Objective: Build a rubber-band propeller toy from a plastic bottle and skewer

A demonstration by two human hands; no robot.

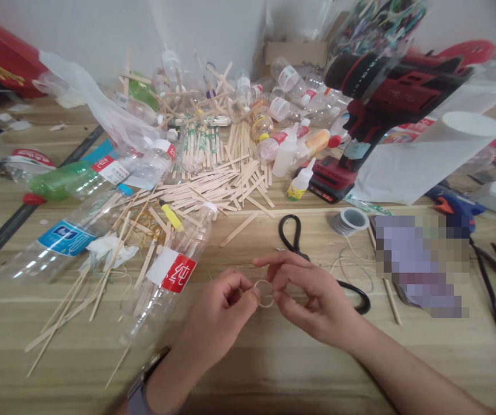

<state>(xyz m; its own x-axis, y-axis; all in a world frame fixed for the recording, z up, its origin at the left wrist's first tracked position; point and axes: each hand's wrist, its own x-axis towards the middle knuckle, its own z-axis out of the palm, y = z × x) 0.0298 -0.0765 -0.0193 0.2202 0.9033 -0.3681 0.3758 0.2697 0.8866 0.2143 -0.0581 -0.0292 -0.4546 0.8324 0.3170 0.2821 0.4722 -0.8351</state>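
Note:
A small pale ring [263, 281], thin like a loop of string or a rubber band, is held between my two hands over the table. My left hand [224, 308] pinches its left side between thumb and forefinger, the other fingers curled in. On its right side, the thumb and a fingertip of my right hand [306, 291] close on the ring, while the forefinger stretches out above. Black-handled scissors [290, 233] lie partly hidden behind my right hand. A clear plastic bottle [174, 274] with a red and white label lies left of my left hand.
Wooden sticks [213, 187] lie heaped behind my hands, with plastic bottles around them. Two small glue bottles [300, 181] stand beside a red and black power drill [373, 109]. A spool [349, 221] trails thin string at the right. A blue glue gun [455, 204] lies farther right.

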